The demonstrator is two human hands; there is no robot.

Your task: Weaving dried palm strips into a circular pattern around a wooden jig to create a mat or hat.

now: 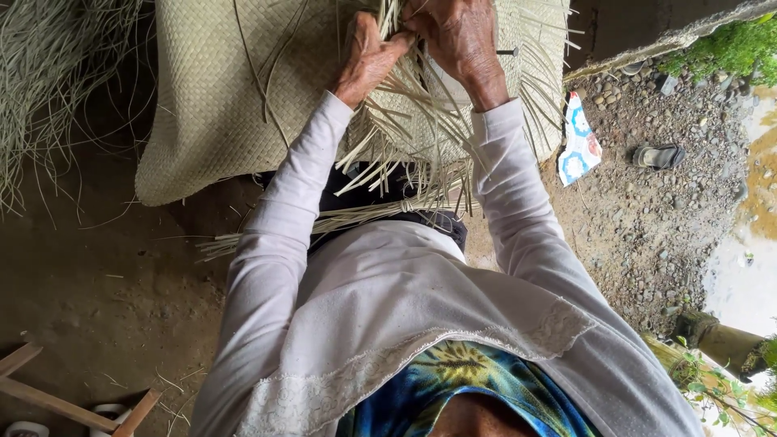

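Observation:
A pale woven straw mat [214, 105] lies on the dirt floor ahead of me, with loose unwoven strips [413, 137] fanning out from its near edge toward my lap. My left hand [366, 58] pinches a bunch of these strips at the mat's edge, fingers closed on them. Close beside it on the right, my right hand [460, 40] grips other strips at the same spot. Both arms wear long white sleeves. A tied bundle of strips [340, 217] rests across my lap.
A heap of loose straw fibres [48, 73] lies at the left. A colourful wrapper [578, 139] and a sandal [659, 155] sit on gravel at the right, by a puddle [740, 275]. Wooden slats [48, 396] are at the bottom left.

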